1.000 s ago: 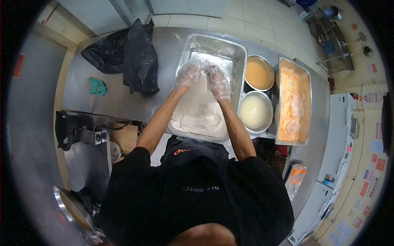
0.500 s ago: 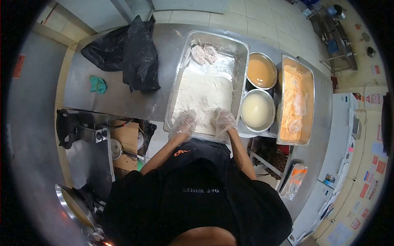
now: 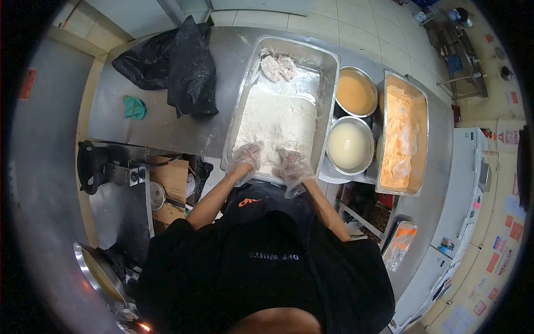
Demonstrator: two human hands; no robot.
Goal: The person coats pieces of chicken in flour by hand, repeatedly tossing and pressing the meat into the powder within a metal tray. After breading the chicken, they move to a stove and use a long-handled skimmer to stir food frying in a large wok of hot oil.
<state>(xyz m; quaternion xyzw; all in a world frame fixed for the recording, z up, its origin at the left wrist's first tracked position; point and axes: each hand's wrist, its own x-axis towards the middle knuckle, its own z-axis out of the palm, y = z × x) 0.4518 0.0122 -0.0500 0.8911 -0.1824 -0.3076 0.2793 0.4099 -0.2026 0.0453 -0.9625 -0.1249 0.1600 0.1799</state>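
Observation:
A deep steel pan [image 3: 228, 119] holds a thick bed of white flour [image 3: 275, 119]. Both my hands wear clear plastic gloves and are at the pan's near end. My left hand [image 3: 246, 157] is down in the flour by the left corner, its fingertips buried. To its right, my right hand [image 3: 293, 166] touches the flour, fingers pointing into it and partly covered. Whether either hand grips something beneath the flour cannot be seen. Pale, flour-coated pieces that look like raw meat [image 3: 278, 68] lie at the pan's far end.
Right of the pan stand a bowl of orange-brown liquid [image 3: 356, 92] and a bowl of pale liquid [image 3: 349, 143]. Beyond them is a pan of orange crumbly coating [image 3: 397, 133]. Black plastic bags [image 3: 191, 75] and a green cloth [image 3: 134, 107] lie left. A wide pan [image 3: 99, 273] sits lower left.
My right hand has moved left and slightly toward me through the flour, closer to my left hand. My left hand has shifted slightly toward me. The camera view has tilted a little.

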